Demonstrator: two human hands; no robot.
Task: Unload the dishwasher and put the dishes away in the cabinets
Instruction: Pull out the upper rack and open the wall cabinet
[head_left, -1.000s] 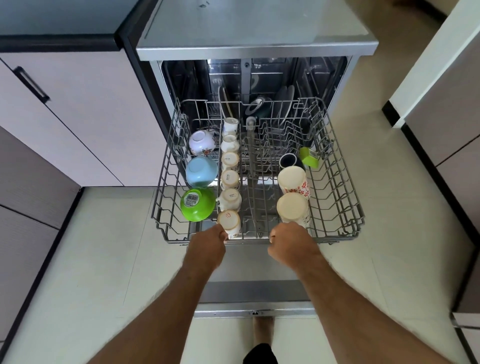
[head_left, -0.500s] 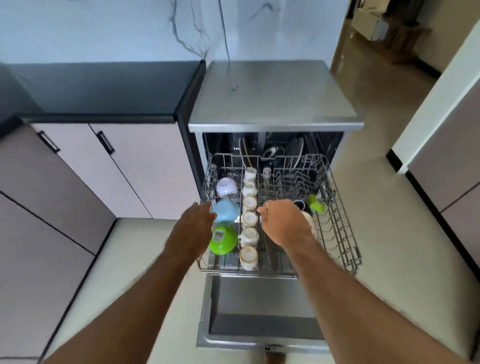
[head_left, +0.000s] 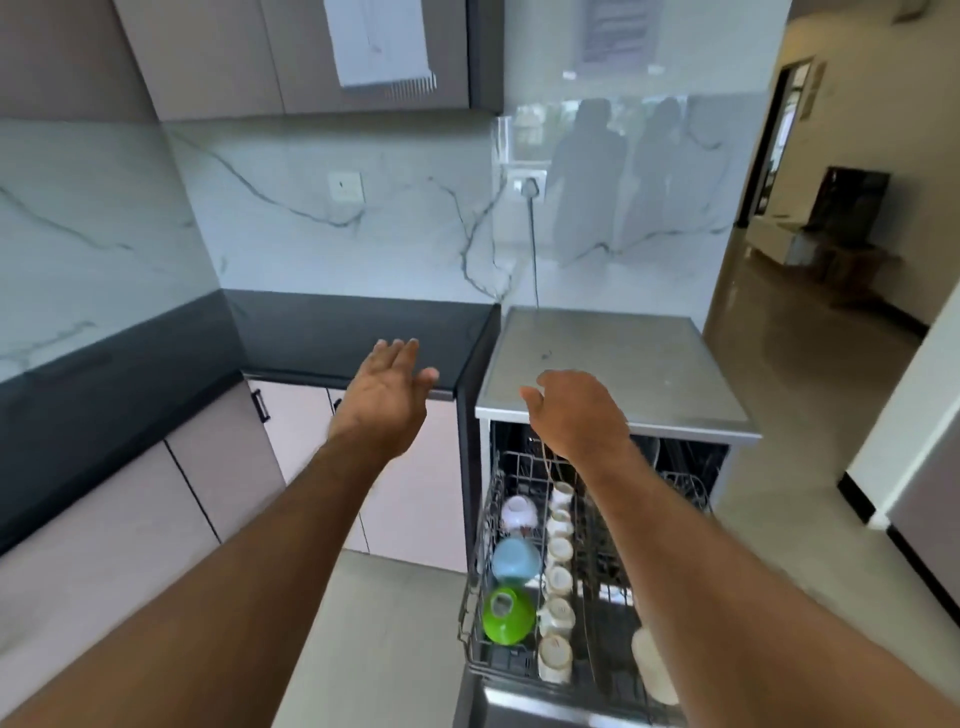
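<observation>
Your left hand (head_left: 387, 387) is raised in front of the black countertop (head_left: 332, 332), fingers spread and loose, holding nothing. Your right hand (head_left: 579, 410) hangs over the front edge of the dishwasher's steel top (head_left: 623, 364), fingers curled a little and relaxed, also empty; neither hand touches any dish. The dishwasher (head_left: 613, 431) stands open to the right of the lower cabinets (head_left: 296, 415), and its wire upper rack (head_left: 475, 613) is pulled out below your right forearm. Everything in the rack sits mouth down. Along its left side you have three bowls in a line: a white patterned bowl (head_left: 518, 512) farthest from you, a light blue bowl (head_left: 514, 558) in the middle, and a green bowl (head_left: 507, 616) with a sticker on its base nearest you. Just beside them, toward the centre, runs a row of small white cups (head_left: 558, 577), six that you can count, from the back of the rack to its front rail. On the right side a pale tumbler (head_left: 652, 665) shows partly from under your right forearm; what else sits on that side is hidden by the arm. Behind the rack the tub interior is dark, and only blurred wire shapes can be made out there. The upper cabinets (head_left: 291, 57) hang closed above the marble backsplash (head_left: 337, 234).
</observation>
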